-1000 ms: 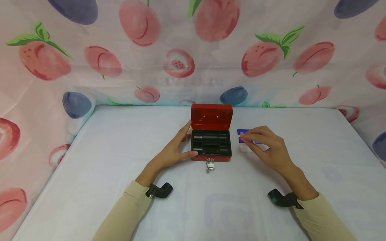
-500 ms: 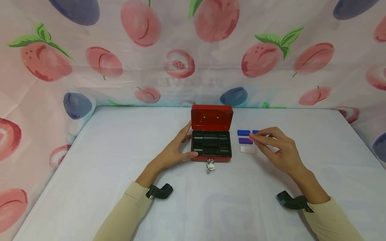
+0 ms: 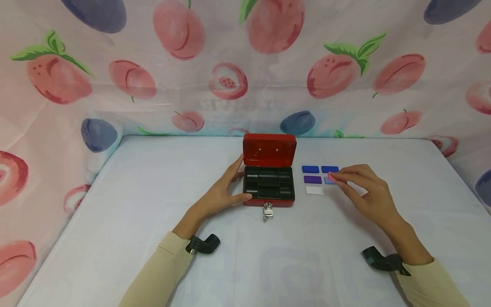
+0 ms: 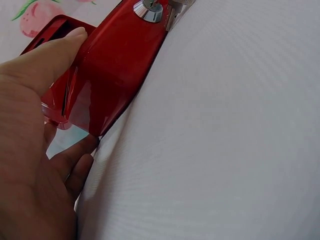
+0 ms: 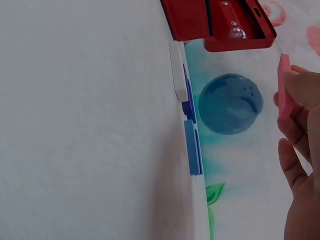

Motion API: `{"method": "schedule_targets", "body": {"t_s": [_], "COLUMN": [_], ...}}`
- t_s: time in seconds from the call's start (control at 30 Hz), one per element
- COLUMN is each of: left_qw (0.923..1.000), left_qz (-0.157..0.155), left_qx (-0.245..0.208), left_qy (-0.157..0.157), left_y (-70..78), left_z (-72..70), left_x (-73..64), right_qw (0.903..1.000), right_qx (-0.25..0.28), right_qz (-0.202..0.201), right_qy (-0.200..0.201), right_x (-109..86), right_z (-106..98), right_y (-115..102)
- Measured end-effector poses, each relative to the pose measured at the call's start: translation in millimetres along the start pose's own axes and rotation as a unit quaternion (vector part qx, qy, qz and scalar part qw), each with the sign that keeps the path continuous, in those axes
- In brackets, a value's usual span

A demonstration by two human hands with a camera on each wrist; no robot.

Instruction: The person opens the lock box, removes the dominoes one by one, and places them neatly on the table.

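Observation:
A red cash box (image 3: pixel 268 203) stands with its lid (image 3: pixel 270 149) raised, a black tray with compartments inside. Along its left side rests my left hand (image 3: pixel 220 192), fingers extended; in the left wrist view the thumb lies on the rim and other fingertips touch the lower side. My right hand (image 3: pixel 368 196) pinches a small pink block (image 5: pixel 284 87) between thumb and fingers, raised above the table in the right wrist view. Below it in the head view lies a light blue block (image 5: pixel 192 147), partly covered by the pink one and the fingertips.
Right of the box lie two dark blue blocks, one on the left (image 3: pixel 310 169) and one on the right (image 3: pixel 330 169), a purple block (image 3: pixel 312 180) and a white block (image 3: pixel 314 190). Keys (image 3: pixel 265 215) hang from the front lock. A fruit-print cloth (image 3: pixel 230 111) hangs behind the table.
My right hand has moved to the right with the pink block, away from the box, uncovering the dark blue, purple and white blocks. The left hand has stayed at the box.

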State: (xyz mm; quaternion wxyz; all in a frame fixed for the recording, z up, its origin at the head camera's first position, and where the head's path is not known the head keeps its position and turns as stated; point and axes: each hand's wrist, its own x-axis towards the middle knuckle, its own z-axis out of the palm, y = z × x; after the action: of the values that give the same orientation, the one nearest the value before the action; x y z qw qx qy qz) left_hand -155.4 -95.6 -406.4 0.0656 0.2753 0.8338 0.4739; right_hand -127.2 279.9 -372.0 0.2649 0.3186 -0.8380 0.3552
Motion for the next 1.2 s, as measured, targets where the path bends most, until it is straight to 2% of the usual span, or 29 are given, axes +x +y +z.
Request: {"method": "schedule_targets", "body": {"t_s": [0.27, 0.5, 0.67, 0.87, 1.2], "left_qw": [1.0000, 1.0000, 1.0000, 1.0000, 1.0000], "left_qz": [-0.002, -0.006, -0.006, -0.008, -0.002], "left_qx": [-0.003, -0.004, -0.004, -0.003, -0.009], "left_qy": [-0.002, 0.000, 0.003, 0.000, -0.002], "left_y": [-1.0, 1.2, 0.8, 0.7, 2.3], "left_z": [-0.8, -1.7, -1.5, -1.9, -2.7], "left_x": [0.5, 0.5, 0.4, 0.6, 0.4], "right_qw": [0.9989, 0.9898, 0.9868, 0.9848, 0.9804], "right_qx": [-0.019, -0.047, -0.036, -0.033, -0.060], "right_qz": [0.035, 0.105, 0.109, 0.115, 0.109], "right_qy": [-0.023, -0.084, -0.114, -0.126, -0.153], "right_x": [-2.0, -10.1, -15.1, -18.9, -25.5], "right_z": [-11, -15, -13, -11, -3], "right_y": [4, 15, 20, 23, 26]}}
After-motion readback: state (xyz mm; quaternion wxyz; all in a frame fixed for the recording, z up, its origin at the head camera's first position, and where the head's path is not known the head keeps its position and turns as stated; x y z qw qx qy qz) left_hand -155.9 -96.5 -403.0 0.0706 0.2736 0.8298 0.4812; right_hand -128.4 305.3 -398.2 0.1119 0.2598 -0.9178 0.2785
